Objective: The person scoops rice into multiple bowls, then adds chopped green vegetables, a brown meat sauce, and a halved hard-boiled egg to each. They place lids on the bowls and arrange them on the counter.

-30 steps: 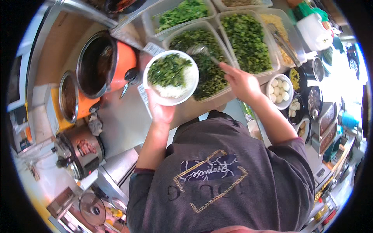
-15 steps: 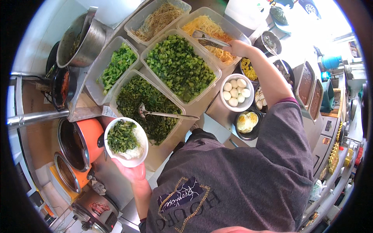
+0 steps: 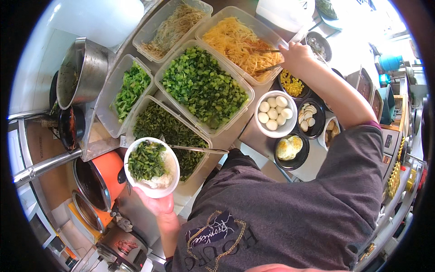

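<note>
My left hand [image 3: 158,202] supports a white bowl [image 3: 175,185] from below, with chopped dark greens [image 3: 147,161] and white rice [image 3: 157,181] inside. My right hand [image 3: 297,58] grips metal tongs [image 3: 270,69], their arms spread over the yellow-orange shreds [image 3: 235,43] in a clear plastic tub at the back. Chopped bright greens [image 3: 206,81] fill the tub in the middle. Nearer the bowl, a tub of dark chopped greens [image 3: 167,120] has a long-handled metal spoon [image 3: 199,148] lying across it; the bowl hides its head.
Pale noodle-like strands [image 3: 174,29] and lettuce-green pieces [image 3: 133,88] fill two more tubs. At right stand a bowl of peeled eggs [image 3: 274,113], fried eggs [image 3: 289,147], corn [image 3: 291,84] and white slices [image 3: 308,115]. A steel pot [image 3: 84,68] and orange cookers [image 3: 108,174] stand left.
My right hand has shifted right, and the tongs have come down to the shreds with their arms apart. The bowl in my left hand sits slightly lower and further right in view.
</note>
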`<state>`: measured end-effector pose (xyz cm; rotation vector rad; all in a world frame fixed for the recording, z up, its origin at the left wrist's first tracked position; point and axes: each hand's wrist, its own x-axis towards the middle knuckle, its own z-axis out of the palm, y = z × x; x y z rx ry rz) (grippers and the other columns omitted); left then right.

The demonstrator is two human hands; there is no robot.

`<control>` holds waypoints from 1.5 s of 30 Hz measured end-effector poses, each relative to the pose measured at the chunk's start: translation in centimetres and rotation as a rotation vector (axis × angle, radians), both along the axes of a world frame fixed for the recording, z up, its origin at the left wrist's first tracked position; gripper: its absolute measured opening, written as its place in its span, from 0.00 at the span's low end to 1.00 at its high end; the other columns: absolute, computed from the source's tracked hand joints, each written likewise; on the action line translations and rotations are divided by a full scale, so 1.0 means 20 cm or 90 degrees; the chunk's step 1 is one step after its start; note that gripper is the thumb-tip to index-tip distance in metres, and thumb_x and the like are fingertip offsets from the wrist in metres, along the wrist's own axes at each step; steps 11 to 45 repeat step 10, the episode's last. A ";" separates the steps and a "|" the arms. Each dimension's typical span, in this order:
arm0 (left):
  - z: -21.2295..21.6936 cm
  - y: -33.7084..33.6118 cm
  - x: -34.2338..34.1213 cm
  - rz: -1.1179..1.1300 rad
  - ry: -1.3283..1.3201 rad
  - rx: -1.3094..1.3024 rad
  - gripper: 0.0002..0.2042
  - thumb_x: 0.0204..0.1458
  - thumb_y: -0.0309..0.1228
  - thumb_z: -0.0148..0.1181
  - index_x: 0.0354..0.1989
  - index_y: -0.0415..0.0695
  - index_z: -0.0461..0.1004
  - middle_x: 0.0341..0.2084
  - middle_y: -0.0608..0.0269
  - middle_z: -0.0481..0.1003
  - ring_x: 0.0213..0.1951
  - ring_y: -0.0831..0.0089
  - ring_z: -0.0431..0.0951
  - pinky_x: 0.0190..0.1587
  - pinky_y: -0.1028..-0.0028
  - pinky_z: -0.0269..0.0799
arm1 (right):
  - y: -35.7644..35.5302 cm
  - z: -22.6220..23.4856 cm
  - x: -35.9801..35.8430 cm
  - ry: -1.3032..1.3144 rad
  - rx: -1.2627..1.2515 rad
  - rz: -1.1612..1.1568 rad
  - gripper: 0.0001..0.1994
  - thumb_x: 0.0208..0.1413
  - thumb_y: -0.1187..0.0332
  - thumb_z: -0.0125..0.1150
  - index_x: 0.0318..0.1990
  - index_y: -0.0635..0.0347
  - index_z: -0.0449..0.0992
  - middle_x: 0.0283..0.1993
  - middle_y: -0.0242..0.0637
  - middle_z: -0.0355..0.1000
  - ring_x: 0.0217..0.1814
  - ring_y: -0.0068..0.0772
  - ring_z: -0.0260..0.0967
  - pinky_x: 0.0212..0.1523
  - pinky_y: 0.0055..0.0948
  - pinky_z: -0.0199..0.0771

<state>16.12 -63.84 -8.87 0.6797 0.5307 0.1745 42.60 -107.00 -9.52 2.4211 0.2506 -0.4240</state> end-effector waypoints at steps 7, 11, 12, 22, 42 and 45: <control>0.02 -0.12 0.17 -0.023 0.008 0.017 0.33 0.61 0.55 0.44 0.70 0.53 0.49 0.68 0.62 0.53 0.67 0.56 0.55 0.68 0.49 0.51 | -0.02 -0.11 0.25 0.053 0.277 -0.127 0.20 0.59 0.50 0.56 0.54 0.48 0.74 0.44 0.34 0.78 0.49 0.35 0.75 0.45 0.36 0.76; 0.03 -0.18 0.33 -0.095 -0.008 0.006 0.33 0.61 0.54 0.45 0.70 0.54 0.49 0.68 0.61 0.52 0.67 0.56 0.54 0.68 0.49 0.50 | -0.07 -0.11 0.27 0.041 0.344 -0.166 0.23 0.58 0.49 0.56 0.58 0.45 0.72 0.47 0.36 0.77 0.52 0.34 0.73 0.50 0.33 0.74; 0.03 -0.18 0.33 -0.095 -0.008 0.006 0.33 0.61 0.54 0.45 0.70 0.54 0.49 0.68 0.61 0.52 0.67 0.56 0.54 0.68 0.49 0.50 | -0.07 -0.11 0.27 0.041 0.344 -0.166 0.23 0.58 0.49 0.56 0.58 0.45 0.72 0.47 0.36 0.77 0.52 0.34 0.73 0.50 0.33 0.74; 0.03 -0.18 0.33 -0.095 -0.008 0.006 0.33 0.61 0.54 0.45 0.70 0.54 0.49 0.68 0.61 0.52 0.67 0.56 0.54 0.68 0.49 0.50 | -0.07 -0.11 0.27 0.041 0.344 -0.166 0.23 0.58 0.49 0.56 0.58 0.45 0.72 0.47 0.36 0.77 0.52 0.34 0.73 0.50 0.33 0.74; 0.03 -0.18 0.33 -0.095 -0.008 0.006 0.33 0.61 0.54 0.45 0.70 0.54 0.49 0.68 0.61 0.52 0.67 0.56 0.54 0.68 0.49 0.50 | -0.07 -0.11 0.27 0.041 0.344 -0.166 0.23 0.58 0.49 0.56 0.58 0.45 0.72 0.47 0.36 0.77 0.52 0.34 0.73 0.50 0.33 0.74; 0.03 -0.18 0.33 -0.095 -0.008 0.006 0.33 0.61 0.54 0.45 0.70 0.54 0.49 0.68 0.61 0.52 0.67 0.56 0.54 0.68 0.49 0.50 | -0.07 -0.11 0.27 0.041 0.344 -0.166 0.23 0.58 0.49 0.56 0.58 0.45 0.72 0.47 0.36 0.77 0.52 0.34 0.73 0.50 0.33 0.74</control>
